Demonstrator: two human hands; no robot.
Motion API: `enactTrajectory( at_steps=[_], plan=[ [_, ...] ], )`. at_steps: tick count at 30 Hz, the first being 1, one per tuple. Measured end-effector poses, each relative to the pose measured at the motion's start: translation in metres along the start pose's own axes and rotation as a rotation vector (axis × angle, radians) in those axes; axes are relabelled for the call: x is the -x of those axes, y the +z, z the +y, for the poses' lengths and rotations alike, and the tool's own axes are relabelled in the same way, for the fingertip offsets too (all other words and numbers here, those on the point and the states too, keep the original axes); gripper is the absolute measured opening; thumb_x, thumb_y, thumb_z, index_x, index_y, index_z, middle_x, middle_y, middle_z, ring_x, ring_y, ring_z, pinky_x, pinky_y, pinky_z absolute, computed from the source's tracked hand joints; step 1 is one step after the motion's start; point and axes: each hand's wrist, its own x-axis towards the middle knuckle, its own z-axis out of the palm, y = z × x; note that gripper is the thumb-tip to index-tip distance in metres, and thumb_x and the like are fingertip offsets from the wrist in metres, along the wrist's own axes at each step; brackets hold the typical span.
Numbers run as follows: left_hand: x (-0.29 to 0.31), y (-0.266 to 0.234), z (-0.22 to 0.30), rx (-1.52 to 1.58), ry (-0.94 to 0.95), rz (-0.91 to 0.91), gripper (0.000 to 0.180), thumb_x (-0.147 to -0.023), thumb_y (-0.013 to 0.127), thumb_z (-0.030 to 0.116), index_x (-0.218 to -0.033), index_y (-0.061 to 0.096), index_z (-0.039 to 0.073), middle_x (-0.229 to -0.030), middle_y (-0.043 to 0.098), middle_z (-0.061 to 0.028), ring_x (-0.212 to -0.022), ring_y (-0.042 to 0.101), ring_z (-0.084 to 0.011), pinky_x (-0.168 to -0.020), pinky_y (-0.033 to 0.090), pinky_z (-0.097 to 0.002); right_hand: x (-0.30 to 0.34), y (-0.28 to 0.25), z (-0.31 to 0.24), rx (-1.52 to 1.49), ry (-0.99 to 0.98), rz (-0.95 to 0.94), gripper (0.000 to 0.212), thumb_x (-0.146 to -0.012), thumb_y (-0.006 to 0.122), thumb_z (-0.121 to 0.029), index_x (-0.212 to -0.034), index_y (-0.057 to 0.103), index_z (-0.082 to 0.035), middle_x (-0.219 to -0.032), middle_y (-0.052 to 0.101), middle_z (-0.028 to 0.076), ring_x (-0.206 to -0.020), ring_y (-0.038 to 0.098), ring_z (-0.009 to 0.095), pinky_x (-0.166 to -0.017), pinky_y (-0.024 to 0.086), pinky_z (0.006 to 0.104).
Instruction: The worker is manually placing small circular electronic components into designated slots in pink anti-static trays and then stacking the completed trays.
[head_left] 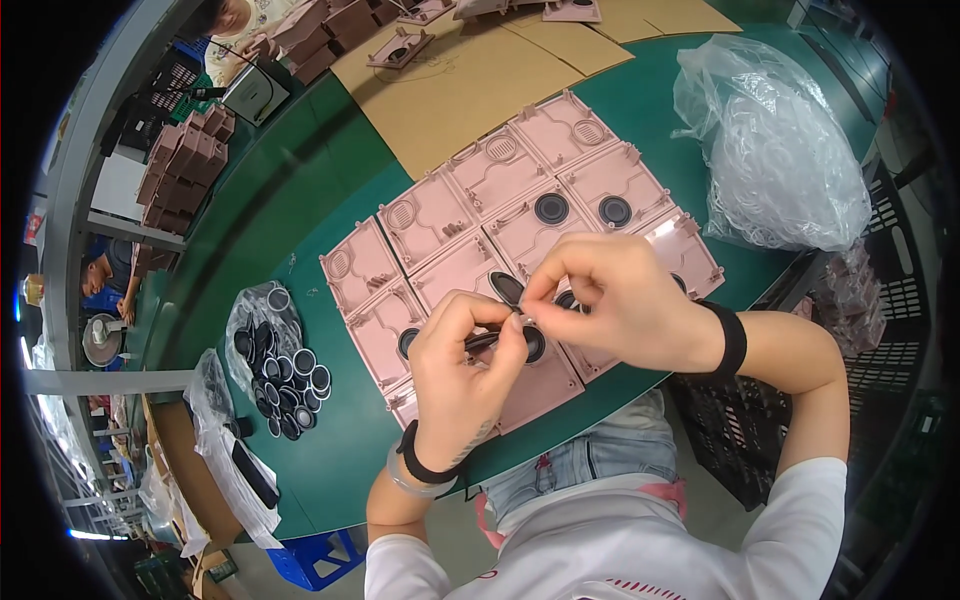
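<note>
Over the pink plastic panels (530, 395), my two hands meet at the fingertips. My left hand (455, 360) is closed in a pinch on a round black part (507, 287) that looks like a small speaker, tilted up on edge. Another dark edge shows between its fingers. Thumb and forefinger of my right hand (625, 305) press together at the rim of this part; what they pinch is too small to make out. Similar black discs sit in some panels, such as one disc (551, 208) beyond my hands. Other panels show only a slotted round grille (400, 215).
Loose black discs with pale rims (290, 385) spill from a plastic bag at left on the green table (325, 470). A big clear bag of pale rings (785, 150) stands at right, beside black crates (735, 430). Cardboard (470, 80) lies beyond. Two people work farther off.
</note>
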Motion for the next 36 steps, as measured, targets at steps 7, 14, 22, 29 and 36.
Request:
enactTrajectory(
  at_steps=[7,14,22,29,36],
  plan=[
    [0.003,0.001,-0.001,0.244,-0.235,-0.072,0.007,-0.083,0.064,0.001,-0.084,0.057,0.000,-0.075,0.059,-0.0023,-0.069,0.054,-0.0049,-0.060,0.043,-0.0203,-0.018,-0.011,0.028,-0.793,0.502,0.154,0.020,-0.088,0.062,-0.015,-0.103,0.058,-0.001,-0.089,0.060,0.002,-0.066,0.050,0.008,-0.057,0.040,0.0219],
    [-0.003,-0.010,0.000,0.571,-0.505,-0.217,0.007,-0.089,0.059,0.008,-0.087,0.055,0.003,-0.076,0.060,-0.0024,-0.067,0.054,-0.0057,-0.058,0.042,-0.0187,-0.014,-0.018,0.001,-1.300,0.516,-0.051,0.026,-0.087,0.065,-0.019,-0.106,0.056,-0.003,-0.096,0.058,0.006,-0.066,0.049,0.009,-0.060,0.041,0.0227],
    [-0.009,-0.014,-0.001,1.001,-0.642,-0.181,0.012,-0.095,0.052,0.015,-0.088,0.055,0.006,-0.082,0.061,-0.0029,-0.071,0.055,-0.0077,-0.056,0.041,-0.0197,-0.011,-0.019,0.023,-0.055,-0.322,-0.137,0.025,-0.074,0.076,-0.006,-0.095,0.061,-0.003,-0.092,0.064,0.009,-0.075,0.059,0.012,-0.061,0.045,0.0220],
    [-0.002,-0.004,0.003,0.848,-0.646,-0.250,0.017,-0.096,0.053,0.019,-0.103,0.058,0.004,-0.079,0.059,-0.0011,-0.074,0.057,-0.0097,-0.061,0.044,-0.0222,-0.031,-0.044,0.040,-0.144,0.100,0.129,0.015,-0.080,0.071,-0.004,-0.094,0.064,-0.002,-0.090,0.067,0.005,-0.079,0.059,0.008,-0.064,0.045,0.0208],
    [0.027,0.017,0.009,-0.176,0.142,-0.668,0.030,-0.086,0.059,0.010,-0.114,0.057,0.000,-0.112,0.061,-0.0161,-0.082,0.064,-0.0226,-0.071,0.051,-0.0305,-0.062,-0.097,0.136,-0.131,0.597,0.322,0.022,-0.082,0.072,-0.020,-0.094,0.067,-0.002,-0.088,0.066,0.002,-0.077,0.055,0.006,-0.067,0.041,0.0194]
  ],
)
